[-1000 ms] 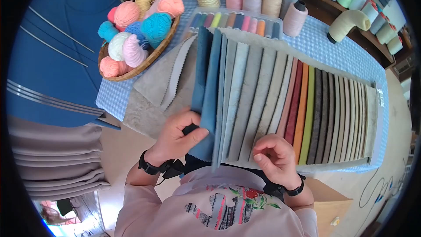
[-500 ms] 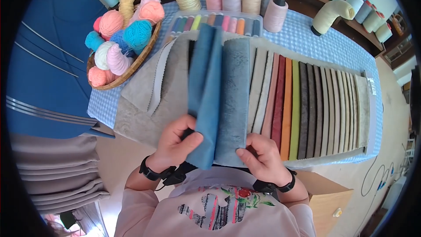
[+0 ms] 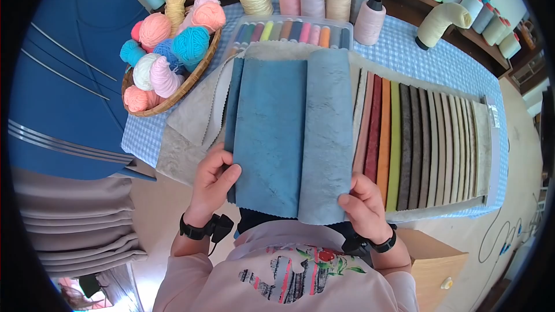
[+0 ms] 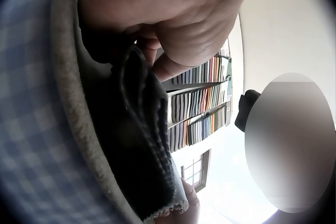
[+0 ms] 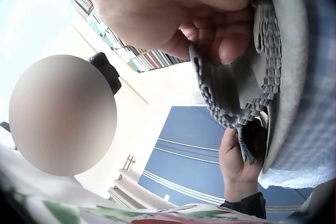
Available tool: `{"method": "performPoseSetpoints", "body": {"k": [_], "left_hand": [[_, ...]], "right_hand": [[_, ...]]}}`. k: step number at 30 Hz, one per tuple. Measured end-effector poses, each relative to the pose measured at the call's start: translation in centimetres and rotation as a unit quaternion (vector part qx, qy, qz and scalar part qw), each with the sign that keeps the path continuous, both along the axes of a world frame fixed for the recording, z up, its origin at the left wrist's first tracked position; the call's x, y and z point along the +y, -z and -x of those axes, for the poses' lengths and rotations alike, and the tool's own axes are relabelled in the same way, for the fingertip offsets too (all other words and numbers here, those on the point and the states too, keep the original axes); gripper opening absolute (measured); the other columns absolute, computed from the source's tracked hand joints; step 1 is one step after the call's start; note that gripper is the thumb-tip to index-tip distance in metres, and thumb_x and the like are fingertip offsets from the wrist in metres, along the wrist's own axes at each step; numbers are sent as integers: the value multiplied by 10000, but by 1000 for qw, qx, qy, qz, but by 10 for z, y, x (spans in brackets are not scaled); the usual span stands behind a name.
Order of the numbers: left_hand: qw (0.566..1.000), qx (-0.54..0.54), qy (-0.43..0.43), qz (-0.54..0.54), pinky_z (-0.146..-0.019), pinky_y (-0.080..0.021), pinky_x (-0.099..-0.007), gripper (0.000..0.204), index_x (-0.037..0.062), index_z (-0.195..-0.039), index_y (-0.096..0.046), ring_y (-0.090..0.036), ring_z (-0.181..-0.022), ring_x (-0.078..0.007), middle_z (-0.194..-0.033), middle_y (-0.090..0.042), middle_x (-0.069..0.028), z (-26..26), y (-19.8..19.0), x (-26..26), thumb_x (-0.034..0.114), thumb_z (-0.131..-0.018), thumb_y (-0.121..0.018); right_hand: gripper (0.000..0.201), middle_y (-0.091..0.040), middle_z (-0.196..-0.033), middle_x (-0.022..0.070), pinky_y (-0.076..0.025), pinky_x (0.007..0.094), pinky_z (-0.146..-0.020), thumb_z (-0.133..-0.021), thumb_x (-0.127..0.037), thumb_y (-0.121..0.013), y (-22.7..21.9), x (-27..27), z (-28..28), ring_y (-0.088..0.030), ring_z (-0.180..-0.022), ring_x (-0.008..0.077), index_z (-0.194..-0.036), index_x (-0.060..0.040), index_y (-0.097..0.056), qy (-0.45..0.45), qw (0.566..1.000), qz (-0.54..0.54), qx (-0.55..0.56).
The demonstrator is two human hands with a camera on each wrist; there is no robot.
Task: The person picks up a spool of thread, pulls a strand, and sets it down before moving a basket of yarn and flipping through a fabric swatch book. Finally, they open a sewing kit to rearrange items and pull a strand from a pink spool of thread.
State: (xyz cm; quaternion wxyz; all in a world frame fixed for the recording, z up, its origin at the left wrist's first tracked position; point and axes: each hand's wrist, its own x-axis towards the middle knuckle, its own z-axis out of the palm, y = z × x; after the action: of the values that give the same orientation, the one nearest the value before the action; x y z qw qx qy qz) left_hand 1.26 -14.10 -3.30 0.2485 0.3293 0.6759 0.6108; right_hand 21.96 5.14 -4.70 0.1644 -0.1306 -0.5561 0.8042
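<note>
Head view: blue swatch (image 3: pixel 270 138) pinched between left hand (image 3: pixel 211 182) fingers (image 3: pixel 226 177)

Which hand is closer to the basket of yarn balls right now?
Left. The left hand grips the blue fabric swatch just below the basket; the right hand holds the grey swatch on the far side of the swatch book.

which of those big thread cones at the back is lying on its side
The cream cone at the right end of the table; the others stand upright.
</note>
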Motion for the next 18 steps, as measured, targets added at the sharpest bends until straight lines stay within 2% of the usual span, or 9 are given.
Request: {"method": "performPoseSetpoints", "body": {"k": [1, 2, 4, 7, 9, 13, 15, 18], "left_hand": [[1000, 0, 0, -1, -678, -328, -196, 101, 21, -824, -508, -401, -755, -58, -888, -436, 0, 0, -1, 0, 78, -885, -566], [1000, 4, 13, 9, -686, -326, -201, 96, 23, -818, -507, -398, -758, -64, -882, -426, -1, -1, -1, 1, 72, -882, -560], [999, 9, 24, 18, -694, -325, -207, 92, 25, -812, -506, -395, -761, -70, -876, -417, -2, -2, -2, 3, 66, -879, -554], [999, -24, 34, -5, -734, -350, -219, 62, 19, -845, -530, -433, -822, -78, -915, -445, -14, -5, -4, 9, 70, -878, -546], [995, -84, 39, -42, -800, -371, -243, 77, 13, -905, -561, -473, -911, -101, -983, -479, -33, -7, -9, 15, 84, -878, -549], [994, -95, 44, -2, -842, -383, -269, 127, -4, -943, -576, -501, -953, -125, -1026, -511, -56, -13, -12, 19, 100, -872, -564], [998, 28, 45, 26, -799, -396, -278, 120, -10, -911, -585, -521, -894, -150, -968, -544, -76, -15, -10, 24, 96, -855, -579], [996, 91, 12, -1, -745, -405, -286, 90, -6, -863, -588, -531, -835, -169, -899, -563, -95, -15, -16, 22, 75, -826, -602]], "right_hand": [[136, -565, -866, -4, -409, 234, -695, -858, -46, -505, 0, 1, -1, -493, -765, 72, -973, 12, -550, 5, 998, 50, 23], [136, -565, -866, -4, -409, 234, -695, -858, -46, -505, -3, 1, -1, -493, -765, 72, -973, 12, -550, 5, 999, 49, 23], [281, -593, -997, 38, -401, 242, -817, -831, -50, -438, -12, 2, -2, -520, -902, 97, -1069, 47, -550, -6, 992, 120, 43], [336, -602, -1041, 62, -403, 248, -841, -819, -45, -432, -6, 4, -4, -534, -944, 110, -1119, 62, -541, -15, 995, 84, 47], [327, -601, -1035, 59, -404, 247, -836, -822, -46, -434, -6, 3, -3, -533, -936, 109, -1112, 60, -543, -16, 995, 86, 49], [301, -600, -1015, 50, -402, 247, -833, -827, -49, -432, -7, 2, -4, -530, -933, 105, -1081, 59, -551, -13, 994, 97, 50], [274, -602, -999, 48, -406, 239, -811, -842, -59, -447, -5, 3, -4, -534, -916, 102, -1068, 48, -559, -9, 995, 89, 50], [205, -608, -951, 51, -422, 230, -763, -876, -75, -489, 10, 5, -7, -548, -870, 101, -1031, 27, -576, -9, 997, 50, 58]]}}
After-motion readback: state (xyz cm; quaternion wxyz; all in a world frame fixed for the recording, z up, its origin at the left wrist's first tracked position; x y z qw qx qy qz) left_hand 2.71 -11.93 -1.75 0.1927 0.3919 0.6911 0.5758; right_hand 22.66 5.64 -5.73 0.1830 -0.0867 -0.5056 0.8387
